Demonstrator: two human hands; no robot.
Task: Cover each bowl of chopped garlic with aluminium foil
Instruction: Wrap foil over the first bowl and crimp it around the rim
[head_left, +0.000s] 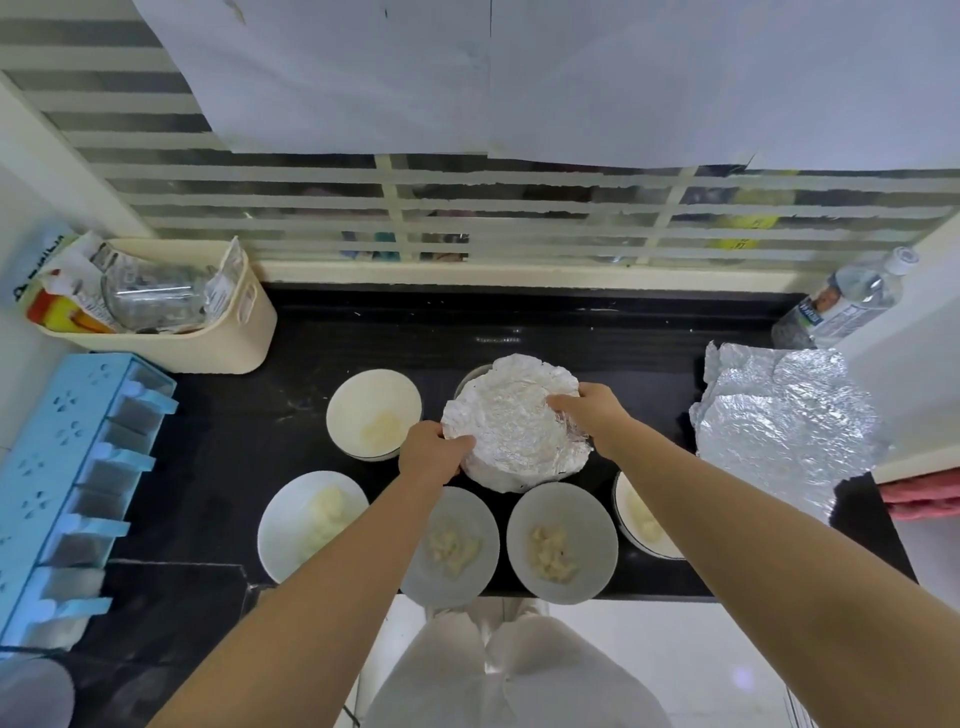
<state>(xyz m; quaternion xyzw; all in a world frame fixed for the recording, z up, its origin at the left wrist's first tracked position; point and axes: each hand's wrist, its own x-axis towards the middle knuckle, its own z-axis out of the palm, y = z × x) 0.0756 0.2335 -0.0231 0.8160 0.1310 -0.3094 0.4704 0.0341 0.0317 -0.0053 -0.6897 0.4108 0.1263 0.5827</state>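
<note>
A bowl wrapped in crinkled foil (514, 423) sits at the middle of the black counter (234, 436). My left hand (431, 454) grips its left rim, fingers curled over the foil edge. My right hand (589, 410) presses the foil down on the right rim, fingers bent over it. Behind it a further bowl's rim (470, 376) peeks out. Several uncovered white bowls holding chopped garlic stand around: one at the back left (373, 413), one at the front left (311, 525), two at the front edge (449, 545) (563, 540), one at the right (641, 517) partly under my right arm.
Loose foil sheets (784, 415) lie at the right end of the counter, a water bottle (841, 304) behind them. A cream basket (208, 332) with packets and a glass bowl stands at the back left, a blue compartment rack (67, 483) along the left side. A red cloth (924, 496) hangs right.
</note>
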